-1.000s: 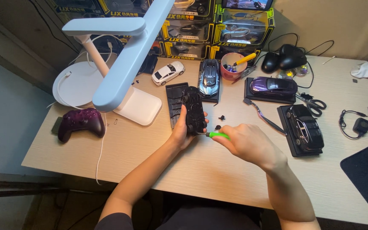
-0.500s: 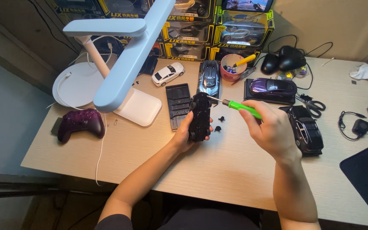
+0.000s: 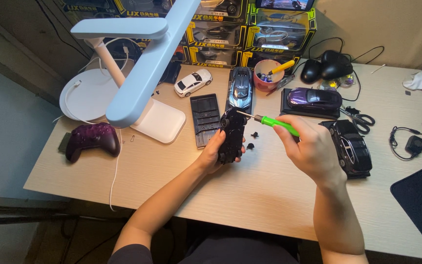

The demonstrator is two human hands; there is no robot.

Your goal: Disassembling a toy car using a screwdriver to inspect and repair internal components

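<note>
My left hand (image 3: 214,152) grips a black toy car (image 3: 232,135) turned underside up, just above the desk. My right hand (image 3: 313,149) holds a green-handled screwdriver (image 3: 274,123), its metal tip touching the front end of the car's underside. Two small black parts (image 3: 252,140) lie on the desk beside the car. A black flat base plate (image 3: 205,120) lies just left of the car.
A white desk lamp (image 3: 142,73) reaches over the left of the wooden desk (image 3: 250,195). A purple game controller (image 3: 92,139) lies at left. Model cars in white (image 3: 193,82), blue (image 3: 241,86), purple (image 3: 313,99) and black (image 3: 351,146), a cup of tools (image 3: 267,75), scissors (image 3: 361,119) and boxed cars (image 3: 250,34) sit behind.
My right hand lifted the screwdriver from low beside the car and brought its tip to the car's upper end. The left hand shifted the car slightly right and tilted it.
</note>
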